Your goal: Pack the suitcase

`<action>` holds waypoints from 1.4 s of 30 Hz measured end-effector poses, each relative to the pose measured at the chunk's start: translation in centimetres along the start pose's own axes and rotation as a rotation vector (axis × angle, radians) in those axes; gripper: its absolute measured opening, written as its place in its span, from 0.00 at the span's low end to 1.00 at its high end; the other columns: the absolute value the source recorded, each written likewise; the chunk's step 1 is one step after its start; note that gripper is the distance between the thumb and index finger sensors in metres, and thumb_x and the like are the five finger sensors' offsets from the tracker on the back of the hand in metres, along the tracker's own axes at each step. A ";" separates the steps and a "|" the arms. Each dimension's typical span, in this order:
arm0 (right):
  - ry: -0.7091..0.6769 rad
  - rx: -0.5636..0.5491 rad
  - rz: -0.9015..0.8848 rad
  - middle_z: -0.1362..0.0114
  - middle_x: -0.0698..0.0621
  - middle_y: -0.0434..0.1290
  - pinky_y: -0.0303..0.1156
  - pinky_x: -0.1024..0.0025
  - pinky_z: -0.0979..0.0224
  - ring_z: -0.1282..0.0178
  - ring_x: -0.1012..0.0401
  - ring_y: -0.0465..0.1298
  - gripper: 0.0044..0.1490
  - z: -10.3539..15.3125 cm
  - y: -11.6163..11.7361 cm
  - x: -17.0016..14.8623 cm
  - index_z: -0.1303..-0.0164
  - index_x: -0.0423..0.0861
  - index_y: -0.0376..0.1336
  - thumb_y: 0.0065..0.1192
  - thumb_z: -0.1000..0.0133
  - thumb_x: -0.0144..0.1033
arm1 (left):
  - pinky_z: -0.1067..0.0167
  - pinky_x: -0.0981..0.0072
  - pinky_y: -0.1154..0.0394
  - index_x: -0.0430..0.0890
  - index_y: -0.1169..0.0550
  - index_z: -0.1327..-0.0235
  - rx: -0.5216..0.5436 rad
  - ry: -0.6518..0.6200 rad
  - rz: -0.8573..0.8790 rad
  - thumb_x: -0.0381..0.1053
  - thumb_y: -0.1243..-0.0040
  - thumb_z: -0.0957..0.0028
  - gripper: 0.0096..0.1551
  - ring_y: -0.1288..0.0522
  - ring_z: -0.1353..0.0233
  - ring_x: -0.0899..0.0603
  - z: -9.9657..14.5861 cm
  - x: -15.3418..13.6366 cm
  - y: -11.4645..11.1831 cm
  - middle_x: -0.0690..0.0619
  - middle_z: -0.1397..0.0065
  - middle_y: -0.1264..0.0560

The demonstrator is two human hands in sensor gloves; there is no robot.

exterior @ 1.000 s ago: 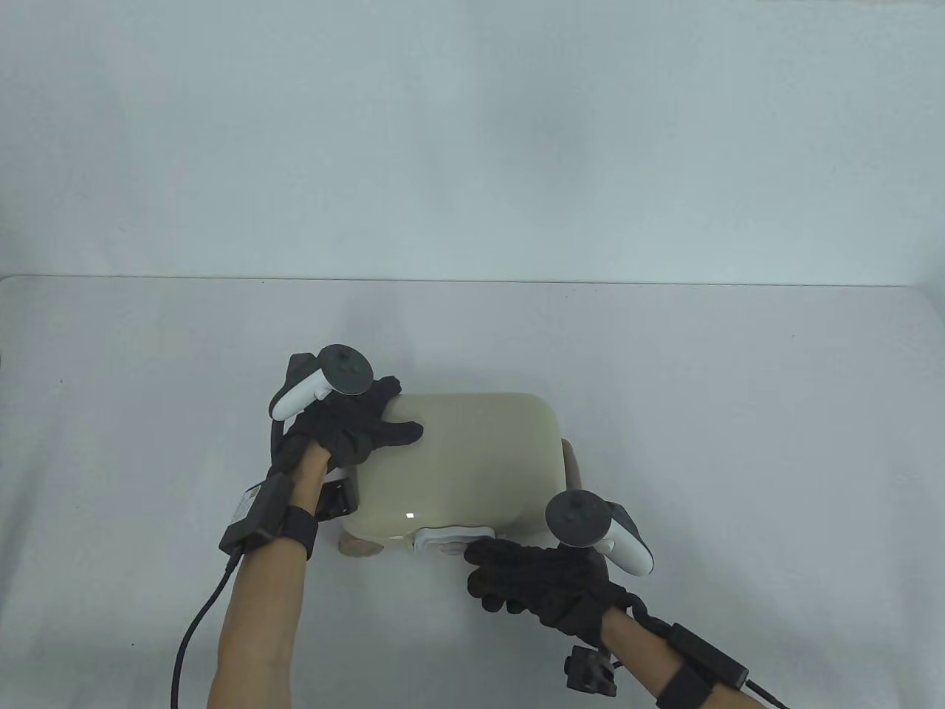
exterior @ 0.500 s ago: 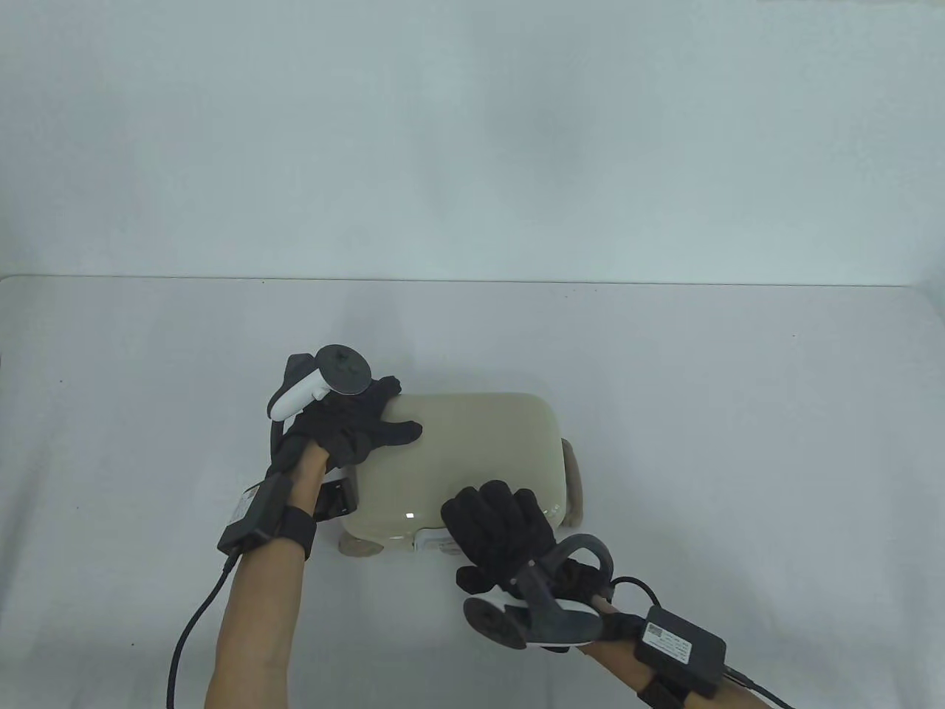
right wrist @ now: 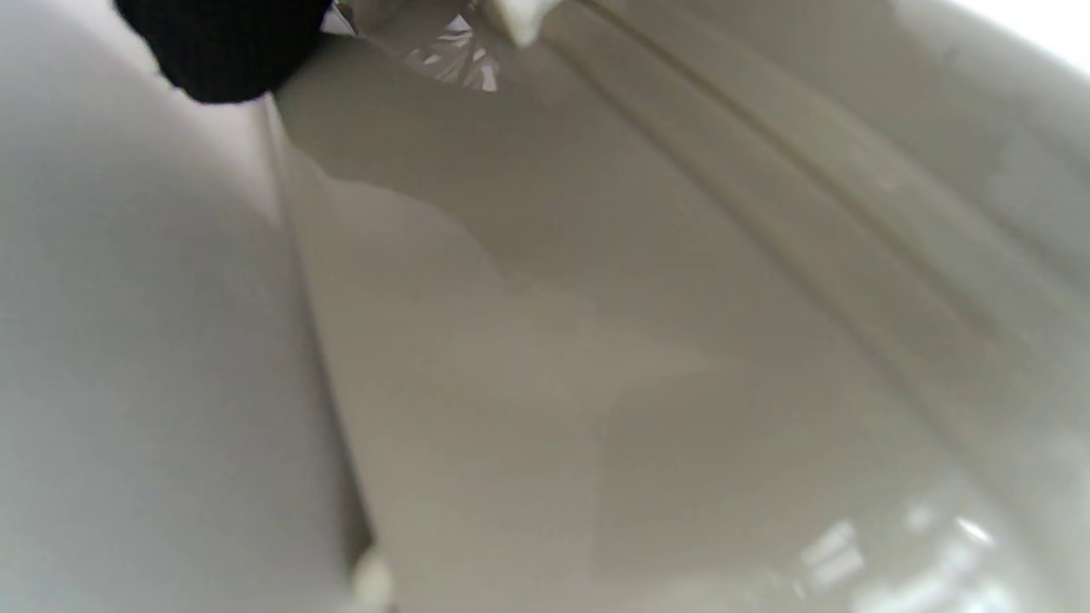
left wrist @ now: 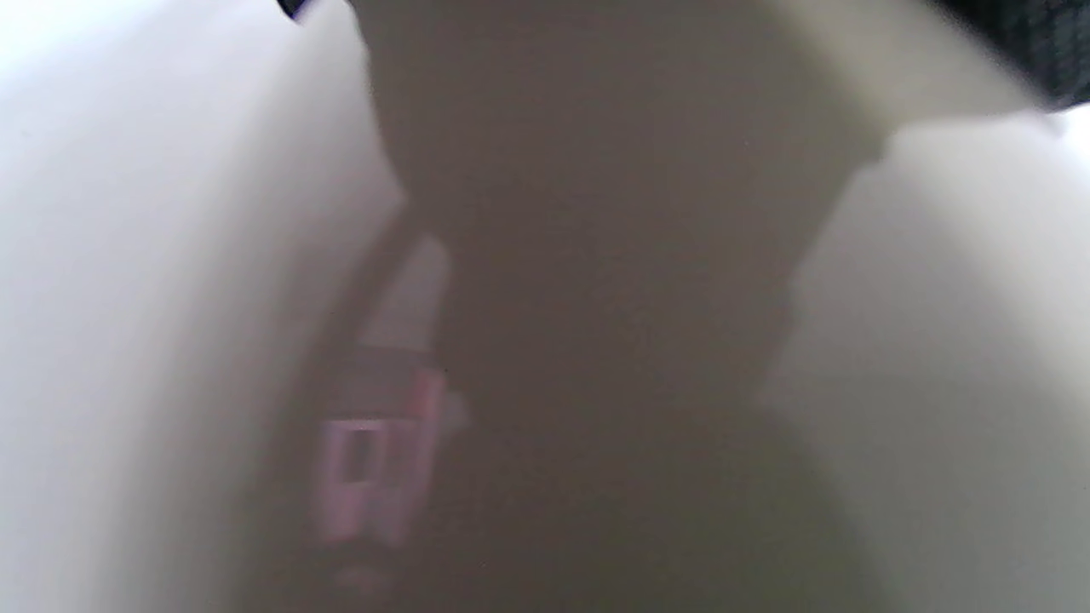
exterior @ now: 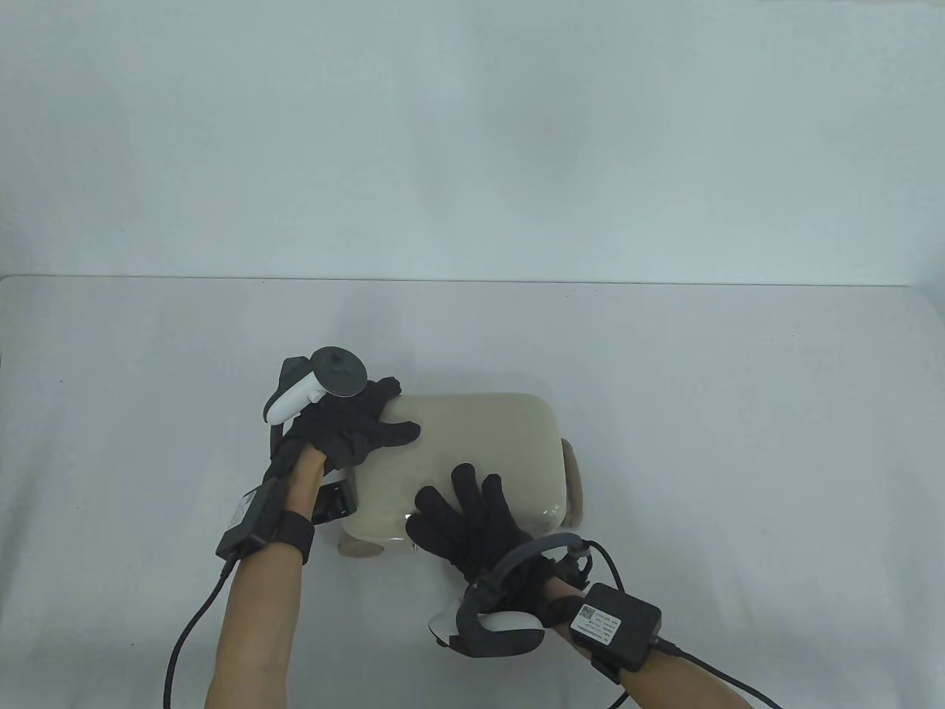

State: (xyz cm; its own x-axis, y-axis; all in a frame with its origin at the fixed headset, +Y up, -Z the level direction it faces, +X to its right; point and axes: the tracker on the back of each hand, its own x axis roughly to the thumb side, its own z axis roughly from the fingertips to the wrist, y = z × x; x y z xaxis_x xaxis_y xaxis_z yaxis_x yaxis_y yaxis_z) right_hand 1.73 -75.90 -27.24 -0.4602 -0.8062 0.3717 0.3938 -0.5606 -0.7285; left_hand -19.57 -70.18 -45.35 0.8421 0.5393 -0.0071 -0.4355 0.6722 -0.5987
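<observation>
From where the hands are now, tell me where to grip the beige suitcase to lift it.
Probably by the white handle on the near edge of the suitcase, now hidden under the right hand. Come from the near side, curling fingers under it; the rounded, glossy shell offers no other purchase.

Left hand (exterior: 354, 432) and right hand (exterior: 472, 528) both lie flat, fingers (exterior: 465, 484) spread.

Black gloves on a cream suitcase (exterior: 480, 443)

The suitcase shell was plain glossy beige, unpatterned, on a pale grey table (exterior: 738, 406). The left hand (exterior: 354, 432) and the right hand (exterior: 472, 528) wore black gloves, each with a white-and-dark-grey tracker.
</observation>
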 end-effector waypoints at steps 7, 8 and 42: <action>-0.006 0.016 -0.159 0.12 0.44 0.37 0.59 0.41 0.18 0.13 0.38 0.55 0.50 0.0 -0.8 -1.5 0.22 0.48 0.26 0.34 0.43 0.61 | 0.21 0.36 0.48 0.60 0.58 0.18 -0.008 0.000 0.014 0.77 0.46 0.55 0.59 0.59 0.14 0.31 0.0 0.0 0.0 0.49 0.11 0.61; 0.005 0.019 -0.200 0.12 0.46 0.38 0.59 0.42 0.17 0.13 0.40 0.56 0.46 -0.1 -0.9 -1.9 0.22 0.50 0.28 0.32 0.42 0.60 | 0.21 0.36 0.48 0.60 0.58 0.18 -0.010 0.000 0.015 0.77 0.45 0.55 0.59 0.59 0.14 0.31 0.0 0.0 0.0 0.49 0.11 0.61; 0.482 0.266 -0.997 0.10 0.43 0.39 0.47 0.34 0.18 0.13 0.34 0.44 0.62 5.0 0.1 -14.1 0.17 0.45 0.32 0.31 0.51 0.75 | 0.21 0.38 0.51 0.47 0.62 0.18 0.496 -0.185 -0.563 0.77 0.58 0.51 0.60 0.64 0.16 0.29 17.4 2.4 -7.0 0.41 0.13 0.64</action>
State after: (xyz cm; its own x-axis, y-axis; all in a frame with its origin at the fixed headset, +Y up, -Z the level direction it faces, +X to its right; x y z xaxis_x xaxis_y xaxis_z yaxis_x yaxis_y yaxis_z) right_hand 12.19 -65.54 -29.67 -0.8982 0.1451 0.4150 -0.1887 -0.9798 -0.0657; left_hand -20.09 -64.73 -27.23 0.9311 0.0950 0.3521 -0.0852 0.9954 -0.0432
